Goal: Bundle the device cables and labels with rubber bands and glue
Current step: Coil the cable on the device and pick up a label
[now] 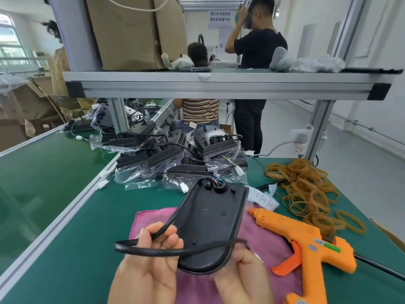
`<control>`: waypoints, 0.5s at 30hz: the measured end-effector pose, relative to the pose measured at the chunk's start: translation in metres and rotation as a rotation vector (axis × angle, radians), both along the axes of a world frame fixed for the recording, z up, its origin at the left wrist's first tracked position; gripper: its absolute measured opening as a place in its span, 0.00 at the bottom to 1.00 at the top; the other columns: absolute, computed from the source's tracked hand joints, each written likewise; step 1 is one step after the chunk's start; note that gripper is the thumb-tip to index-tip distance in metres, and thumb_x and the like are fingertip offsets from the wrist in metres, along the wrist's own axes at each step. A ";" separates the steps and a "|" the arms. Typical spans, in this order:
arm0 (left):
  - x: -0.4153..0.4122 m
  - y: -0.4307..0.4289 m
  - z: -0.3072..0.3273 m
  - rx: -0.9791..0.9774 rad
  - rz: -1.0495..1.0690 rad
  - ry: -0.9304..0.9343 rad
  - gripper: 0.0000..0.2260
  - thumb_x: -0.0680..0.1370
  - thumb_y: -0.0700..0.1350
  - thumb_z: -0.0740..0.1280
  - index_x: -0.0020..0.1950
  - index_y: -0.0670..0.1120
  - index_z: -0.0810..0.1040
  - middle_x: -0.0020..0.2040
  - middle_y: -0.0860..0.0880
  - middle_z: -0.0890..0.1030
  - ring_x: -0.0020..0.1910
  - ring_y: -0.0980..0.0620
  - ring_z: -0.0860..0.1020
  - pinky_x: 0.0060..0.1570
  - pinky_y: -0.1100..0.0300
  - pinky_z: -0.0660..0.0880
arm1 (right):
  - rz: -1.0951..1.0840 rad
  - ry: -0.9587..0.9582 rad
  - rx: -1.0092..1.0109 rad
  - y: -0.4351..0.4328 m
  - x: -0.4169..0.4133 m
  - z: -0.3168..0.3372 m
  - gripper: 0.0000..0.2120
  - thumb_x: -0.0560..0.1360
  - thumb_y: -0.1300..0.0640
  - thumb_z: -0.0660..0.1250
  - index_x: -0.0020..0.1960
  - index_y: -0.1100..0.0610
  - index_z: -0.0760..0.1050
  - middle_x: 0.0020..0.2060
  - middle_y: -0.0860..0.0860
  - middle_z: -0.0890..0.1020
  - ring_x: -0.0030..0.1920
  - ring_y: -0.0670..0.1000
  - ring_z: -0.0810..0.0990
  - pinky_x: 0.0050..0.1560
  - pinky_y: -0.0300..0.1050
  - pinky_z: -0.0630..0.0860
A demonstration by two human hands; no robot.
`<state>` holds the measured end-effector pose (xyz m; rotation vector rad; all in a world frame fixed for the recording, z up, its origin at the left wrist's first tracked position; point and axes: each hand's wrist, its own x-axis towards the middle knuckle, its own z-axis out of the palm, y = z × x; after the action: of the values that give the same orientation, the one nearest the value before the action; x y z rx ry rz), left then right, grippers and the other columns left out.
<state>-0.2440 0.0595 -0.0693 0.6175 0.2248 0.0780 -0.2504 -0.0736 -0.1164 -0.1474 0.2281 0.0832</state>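
A black oval device [210, 220] is held underside up above a pink cloth [269, 244]. Its black cable [166, 251] leaves the far end, runs down the left side and loops across the near end. My left hand [151, 257] grips the cable loop, fingers curled round it. My right hand [241, 275] holds the device's near end from below, with the cable passing over the thumb. A white printed label [264, 199] lies just right of the device. An orange glue gun [304, 244] lies on the cloth at the right. Tan rubber bands [306, 189] are heaped at the far right.
Several bagged black devices [175, 154] with cables are piled beyond on the green mat [87, 249]. A conveyor belt [43, 172] runs along the left. An aluminium shelf [219, 84] hangs overhead with a cardboard box. People stand behind the bench. A power socket [300, 143] sits at the right post.
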 end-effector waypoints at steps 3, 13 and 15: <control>0.003 -0.001 0.000 0.048 -0.007 -0.007 0.21 0.85 0.44 0.53 0.37 0.40 0.77 0.27 0.44 0.81 0.22 0.54 0.79 0.23 0.63 0.77 | 0.025 -0.198 -0.022 -0.003 0.001 0.014 0.34 0.53 0.65 0.80 0.59 0.71 0.79 0.61 0.71 0.77 0.60 0.71 0.77 0.56 0.68 0.75; 0.011 0.020 -0.026 1.227 0.159 -0.557 0.05 0.77 0.44 0.69 0.44 0.50 0.85 0.43 0.53 0.85 0.41 0.60 0.82 0.48 0.68 0.76 | 0.078 0.009 -0.604 -0.011 0.030 0.037 0.27 0.66 0.60 0.69 0.63 0.68 0.74 0.54 0.66 0.82 0.56 0.66 0.81 0.59 0.63 0.77; 0.010 0.027 -0.024 1.454 0.192 -0.750 0.06 0.77 0.44 0.67 0.49 0.49 0.84 0.47 0.58 0.82 0.50 0.62 0.80 0.51 0.75 0.71 | 0.083 0.039 -0.614 -0.014 0.035 0.039 0.22 0.70 0.61 0.69 0.62 0.68 0.76 0.52 0.65 0.83 0.52 0.63 0.83 0.53 0.60 0.81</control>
<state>-0.2344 0.0863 -0.0937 1.9429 -0.5854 0.6824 -0.2149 -0.0873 -0.0770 -0.7673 0.2812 0.0965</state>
